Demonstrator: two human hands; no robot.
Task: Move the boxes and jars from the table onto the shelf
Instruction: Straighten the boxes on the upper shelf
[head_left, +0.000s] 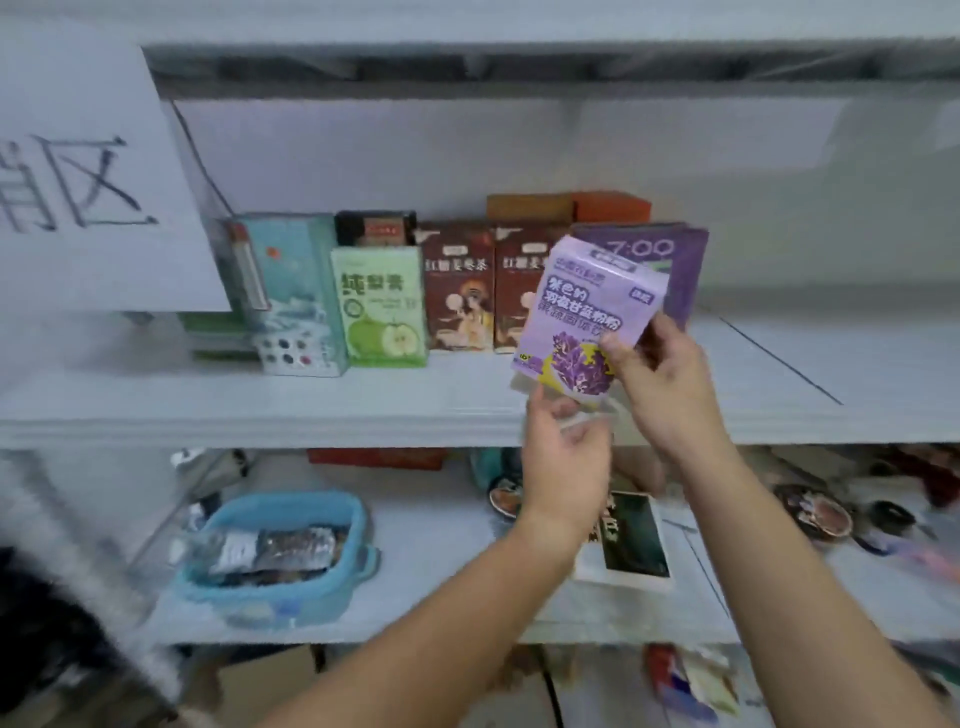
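Observation:
A light purple box (587, 306) with a purple kale picture hangs tilted just above the front of the white shelf (363, 400). My right hand (660, 384) pinches its lower right corner between thumb and fingers. My left hand (563, 452) is just under the box's bottom edge, fingers loosely curled; whether it touches the box is unclear from the blur. On the shelf behind stand a teal box (291, 296), a green pear box (382, 306), two brown tea boxes (460, 286) and a dark purple box (680, 265).
A paper sign (88, 171) hangs at the upper left. The shelf's right part (831, 358) is bare. The lower shelf holds a blue basket (280, 561) with a bottle and packets, a flat white-framed box (628, 545) and round tins (815, 512).

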